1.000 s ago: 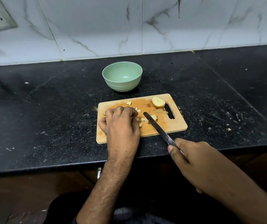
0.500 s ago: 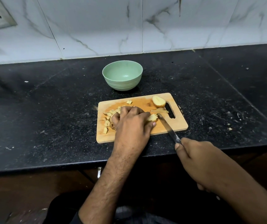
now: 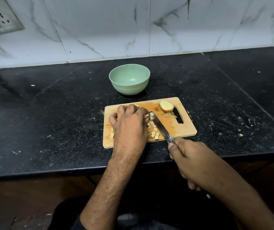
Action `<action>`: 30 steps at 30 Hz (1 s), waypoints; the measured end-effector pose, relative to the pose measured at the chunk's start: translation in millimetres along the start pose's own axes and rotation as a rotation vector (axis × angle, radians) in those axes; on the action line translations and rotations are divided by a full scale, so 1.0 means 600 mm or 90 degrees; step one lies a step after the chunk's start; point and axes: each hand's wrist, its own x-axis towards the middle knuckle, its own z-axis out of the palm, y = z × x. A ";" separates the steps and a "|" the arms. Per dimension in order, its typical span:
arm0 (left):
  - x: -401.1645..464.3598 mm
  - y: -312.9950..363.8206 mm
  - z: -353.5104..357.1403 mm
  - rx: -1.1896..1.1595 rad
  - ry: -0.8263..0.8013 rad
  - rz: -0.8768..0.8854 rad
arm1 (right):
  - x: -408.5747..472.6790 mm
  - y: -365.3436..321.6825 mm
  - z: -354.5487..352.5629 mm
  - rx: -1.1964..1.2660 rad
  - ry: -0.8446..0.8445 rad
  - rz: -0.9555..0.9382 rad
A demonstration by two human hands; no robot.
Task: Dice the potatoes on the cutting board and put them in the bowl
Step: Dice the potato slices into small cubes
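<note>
Left hand cupped over potato dice, grip hidden; right hand grasps knife, blade alongside. Empty bowl straight beyond cutting board.

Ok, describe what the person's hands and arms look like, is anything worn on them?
Both forearms are bare. The left hand and right hand show no gloves, rings, watch or bands. Only a dark sleeve edge shows near the left elbow at the bottom of the view.

left hand shifted left, knife swept against potato cubes
</note>
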 end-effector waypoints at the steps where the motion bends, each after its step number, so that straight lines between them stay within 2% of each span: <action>1: 0.000 -0.002 -0.001 -0.015 0.008 -0.008 | 0.002 -0.002 0.000 -0.011 0.005 -0.004; 7: -0.004 -0.009 0.000 -0.082 0.040 -0.001 | 0.011 0.007 -0.002 -0.153 0.079 -0.011; 10: -0.008 -0.009 0.003 -0.130 0.045 0.015 | 0.008 0.011 -0.005 -0.166 0.095 -0.010; 14: -0.010 -0.008 0.007 -0.140 0.055 0.016 | -0.003 0.014 -0.011 -0.162 0.063 -0.027; 22: -0.006 -0.020 0.003 -0.105 0.057 -0.057 | -0.016 0.016 -0.027 -0.144 0.056 -0.018; 27: -0.011 -0.016 0.001 -0.128 0.030 0.021 | -0.010 0.018 -0.024 -0.143 0.065 0.009; 30: -0.014 -0.018 -0.004 -0.136 -0.053 0.105 | -0.008 0.019 -0.024 -0.144 0.062 0.016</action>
